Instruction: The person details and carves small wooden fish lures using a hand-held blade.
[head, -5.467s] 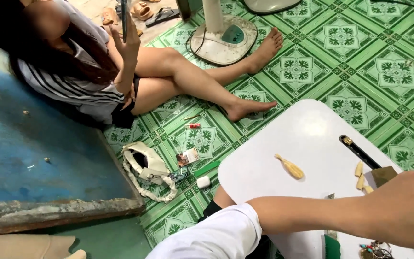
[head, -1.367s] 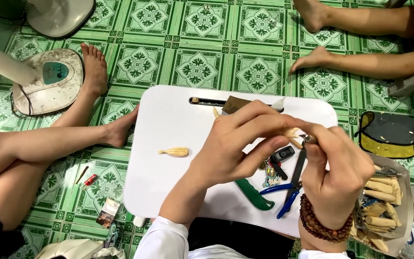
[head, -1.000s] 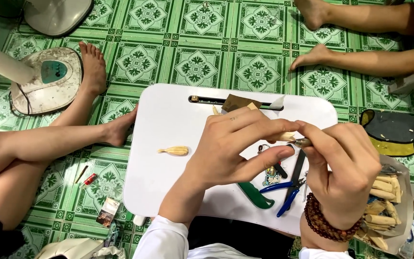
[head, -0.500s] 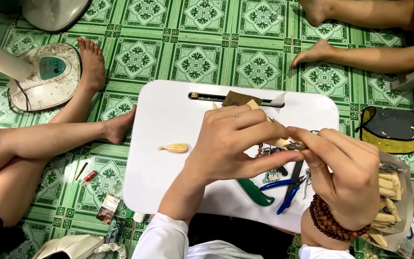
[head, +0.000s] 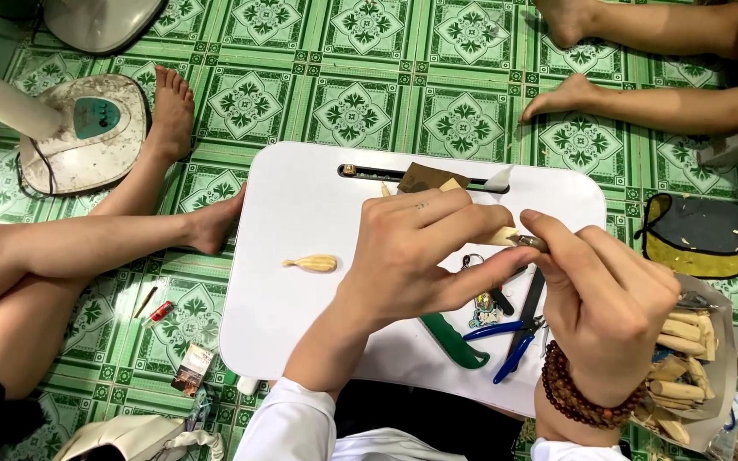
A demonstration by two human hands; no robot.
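Note:
My left hand pinches a small pale wooden piece over the white lap table. My right hand, with a brown bead bracelet at the wrist, holds a thin metal tool whose tip touches that piece. A carved fish-shaped wooden piece lies alone on the table to the left of my hands. Under my hands lie blue-handled pliers, a green-handled tool and a small key ring.
A clear bag of wooden sticks sits at the right, beyond it a yellow and grey pouch. Another person's bare legs lie left of the table, more legs at the top right. A fan base stands top left.
The view swung from a seated person at the left down onto the table. In the last second my hands shifted slightly while staying together on the small wooden piece.

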